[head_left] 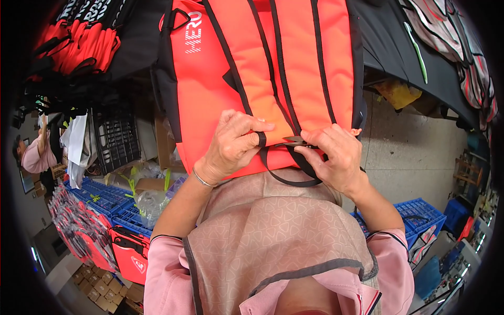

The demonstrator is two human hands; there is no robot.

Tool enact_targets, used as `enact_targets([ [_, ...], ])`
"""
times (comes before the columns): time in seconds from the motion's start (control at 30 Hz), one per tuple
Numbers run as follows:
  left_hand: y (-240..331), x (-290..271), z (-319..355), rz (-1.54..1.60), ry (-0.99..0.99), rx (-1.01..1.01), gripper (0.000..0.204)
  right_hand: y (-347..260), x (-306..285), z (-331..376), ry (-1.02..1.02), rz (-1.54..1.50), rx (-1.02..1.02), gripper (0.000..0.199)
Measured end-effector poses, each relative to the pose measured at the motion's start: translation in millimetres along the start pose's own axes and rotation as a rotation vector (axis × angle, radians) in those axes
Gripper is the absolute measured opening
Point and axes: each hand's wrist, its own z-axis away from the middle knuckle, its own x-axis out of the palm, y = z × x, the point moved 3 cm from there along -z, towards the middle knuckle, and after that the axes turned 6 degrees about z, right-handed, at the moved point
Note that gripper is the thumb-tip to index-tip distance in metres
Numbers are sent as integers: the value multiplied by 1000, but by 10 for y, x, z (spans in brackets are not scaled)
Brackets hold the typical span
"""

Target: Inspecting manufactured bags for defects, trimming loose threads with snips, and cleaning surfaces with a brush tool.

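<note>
Currently, the left hand (231, 144) pinches a backpack strap (279, 130), the right hand (338, 157) small snips (295, 142); black table (382, 42), grey floor (412, 149) beyond.

Blue crates (424, 214) right; cardboard boxes (100, 286) lower left.

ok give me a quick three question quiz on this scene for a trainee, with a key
1. Multiple choice: what does the right hand hold?
a) a hammer
b) a small bladed tool
c) a paintbrush

2. True or false: the left hand hangs well clear of the backpack.

3. Fill in the blank: the edging along the orange shoulder straps is ____ in colour.

Key:
1. b
2. False; its fingers are at the lower end of a strap.
3. black
</note>
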Motion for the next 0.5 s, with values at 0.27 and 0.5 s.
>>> enact_targets([
  [0.27,-39,7,55,320,-13,-237,29,144,131,6,-329,-799,604,23],
  [0.5,-67,-12,17,559,-70,-457,22,159,195,-11,-316,-974,715,23],
])
